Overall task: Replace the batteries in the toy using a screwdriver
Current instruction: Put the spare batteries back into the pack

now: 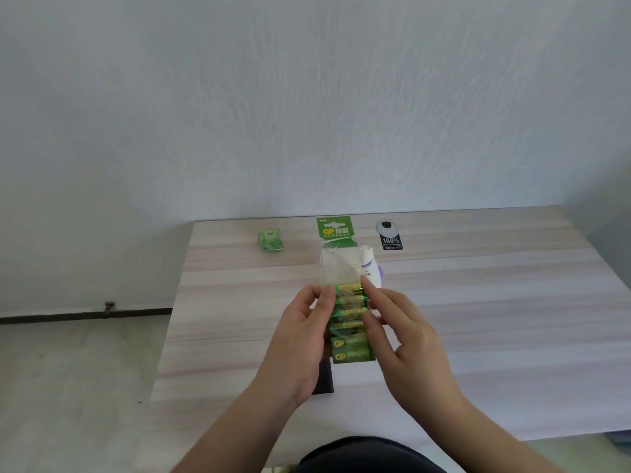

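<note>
A long green battery pack (348, 322) with several green and gold batteries hangs above the table's middle, its clear upper part empty under a green header card. My left hand (300, 339) grips the pack's left edge. My right hand (403, 332) pinches the pack's right edge, with its index finger at the top battery. A white and purple toy (370, 268) lies on the table just behind the pack, partly hidden by it. No screwdriver can be made out.
A small green cube-like object (270, 240) sits at the back left of the wooden table (495, 319). A black tag with a round white piece (390, 235) lies at the back right. A dark flat object (324, 378) pokes out under my left hand.
</note>
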Available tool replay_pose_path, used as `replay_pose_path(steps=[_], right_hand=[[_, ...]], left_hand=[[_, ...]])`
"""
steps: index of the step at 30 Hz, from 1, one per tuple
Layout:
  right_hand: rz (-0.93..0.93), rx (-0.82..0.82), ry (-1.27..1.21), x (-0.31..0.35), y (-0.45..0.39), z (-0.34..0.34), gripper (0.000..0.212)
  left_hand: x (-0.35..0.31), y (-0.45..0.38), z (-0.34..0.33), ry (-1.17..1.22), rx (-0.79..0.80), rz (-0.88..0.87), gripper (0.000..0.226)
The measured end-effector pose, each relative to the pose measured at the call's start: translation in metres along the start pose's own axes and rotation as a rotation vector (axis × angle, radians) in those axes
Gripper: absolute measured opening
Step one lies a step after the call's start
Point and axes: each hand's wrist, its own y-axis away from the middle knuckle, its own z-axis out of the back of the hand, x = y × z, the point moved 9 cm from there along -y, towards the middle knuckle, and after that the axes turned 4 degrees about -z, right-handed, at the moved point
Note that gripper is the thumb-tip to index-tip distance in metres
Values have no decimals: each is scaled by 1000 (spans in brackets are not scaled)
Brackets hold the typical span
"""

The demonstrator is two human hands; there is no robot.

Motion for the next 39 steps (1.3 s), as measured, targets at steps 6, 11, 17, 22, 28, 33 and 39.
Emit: replay_pose_path(steps=[6, 11, 17, 22, 28, 33, 39], right_hand=[[-241, 110, -349, -10, 4, -20, 37], [-421, 72, -527, -21, 0, -35, 28], [-513, 38, -516, -35, -4, -46, 15], [-543, 58, -567, -35, 0, -56, 22], [-529, 42, -551, -33, 2, -56, 20], [-537, 28, -582, -33, 5, -59, 14], [-536, 85, -533, -37, 12, -61, 15]], left_hand=[[1, -8, 17, -98, -94, -33, 20], [8, -9, 21, -261, -111, -135, 13], [20, -12, 31, -310, -85, -134, 13], [27, -14, 45, -297, -48, -61, 14], [20, -10, 52, -367, 36, -122, 9], [25, -8, 60, -276, 59, -79, 10], [36, -8, 62, -259, 44, -44, 7]])
